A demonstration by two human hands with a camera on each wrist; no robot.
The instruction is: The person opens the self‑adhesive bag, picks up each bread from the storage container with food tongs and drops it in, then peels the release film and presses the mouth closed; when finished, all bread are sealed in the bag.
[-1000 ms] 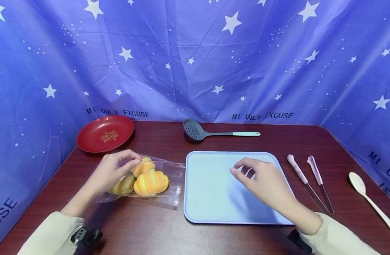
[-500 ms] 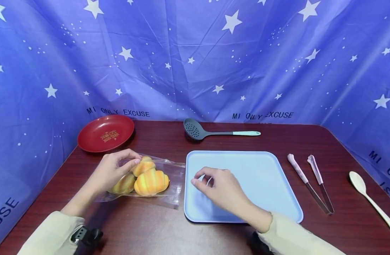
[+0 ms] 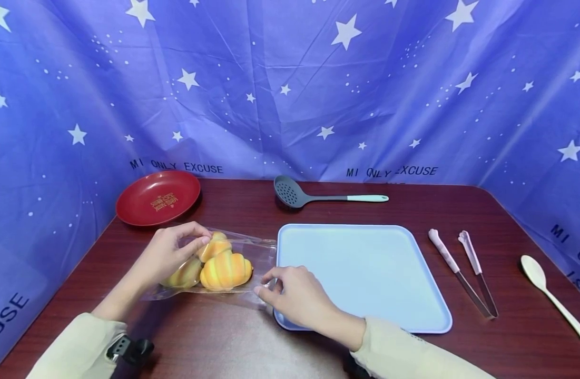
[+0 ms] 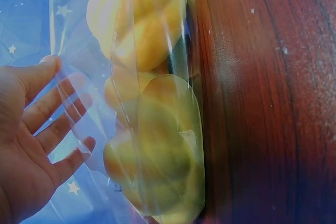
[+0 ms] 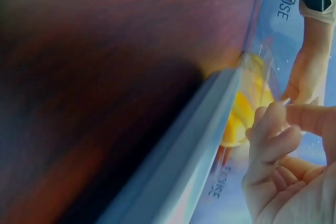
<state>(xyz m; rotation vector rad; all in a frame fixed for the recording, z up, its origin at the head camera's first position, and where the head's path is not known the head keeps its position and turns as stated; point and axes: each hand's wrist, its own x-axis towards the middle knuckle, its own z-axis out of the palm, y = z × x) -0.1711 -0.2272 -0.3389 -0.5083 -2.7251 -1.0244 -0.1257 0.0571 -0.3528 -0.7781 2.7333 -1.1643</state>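
Note:
My left hand (image 3: 168,251) pinches the upper side of a clear plastic bag (image 3: 263,258) between thumb and fingertips. Inside the bag lie several yellow-orange striped bread rolls (image 3: 226,271), which the left wrist view shows close up through the film. At the bag's right end is my right hand (image 3: 299,296), palm down over the near left corner of a pale blue tray (image 3: 365,273). Its thumb and index fingertips reach the edge of the film, with a small gap between them. In the right wrist view the other fingers (image 5: 278,150) are loosely bent.
A red plate (image 3: 157,197) stands at the back left, and a grey slotted skimmer (image 3: 292,193) with a mint handle lies behind the tray. To the right are pink-handled tongs (image 3: 467,279) and a cream spoon (image 3: 550,295). A blue starry curtain (image 3: 290,95) hangs behind the table.
My right hand has swept left across the tray to the right end of the bag. The left hand and the bread rolls stay where they were.

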